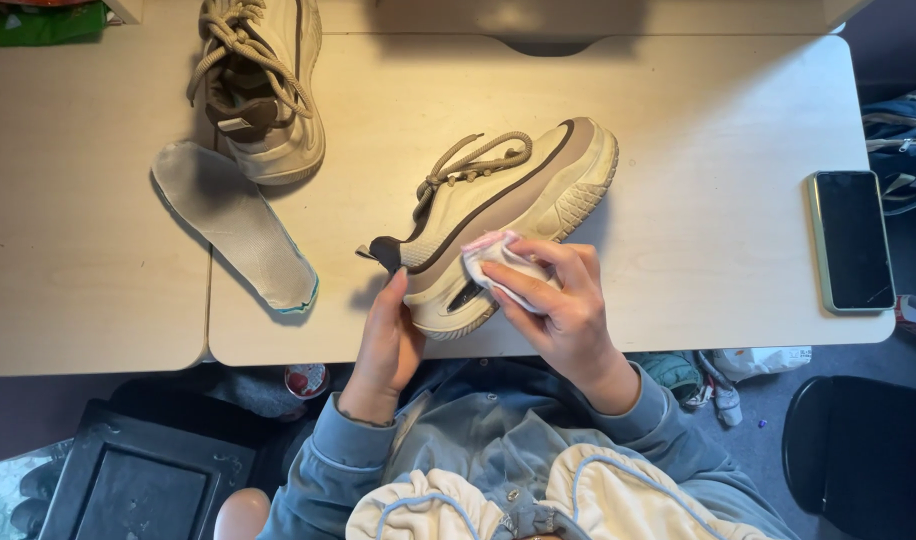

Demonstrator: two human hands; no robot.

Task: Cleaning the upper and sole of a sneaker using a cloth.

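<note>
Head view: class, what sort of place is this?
Probably a home desk or study corner: a pale desk with a phone, bags beside it, clothes on the floor.

Beige sneaker (pixel 508 205) with brown side stripe lies on its side on the light wood table, toe pointing upper right, heel toward the person, laces loose. Left hand (pixel 388 345) steadies the heel. Right hand (pixel 563 300) presses a small white-pink wipe (pixel 493 262) against the midsole near the heel.
</note>
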